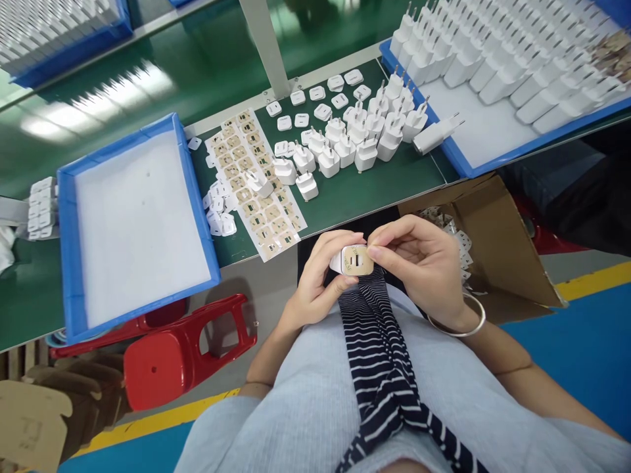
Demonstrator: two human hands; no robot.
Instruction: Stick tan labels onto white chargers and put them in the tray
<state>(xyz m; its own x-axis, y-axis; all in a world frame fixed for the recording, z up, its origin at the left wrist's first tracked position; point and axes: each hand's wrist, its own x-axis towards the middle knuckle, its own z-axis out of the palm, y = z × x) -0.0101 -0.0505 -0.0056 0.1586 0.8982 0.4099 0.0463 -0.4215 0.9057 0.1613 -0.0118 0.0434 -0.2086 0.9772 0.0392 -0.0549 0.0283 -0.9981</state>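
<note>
My left hand is wrapped round a white plug charger, whose port end faces up. A tan adhesive sticker with port cut-outs covers that end. The thumb and forefinger of my right hand pinch the sticker's right edge; whether they lift it or press it cannot be told. On the green bench ahead lie sheets of tan stickers, with one charger resting on them. A group of upright chargers stands to their right, and small white face plates lie behind.
A blue tray with a bare white bottom sits at left. Another blue tray at right holds rows of chargers. An open cardboard box with white scraps is below the bench edge. Red stools stand at lower left.
</note>
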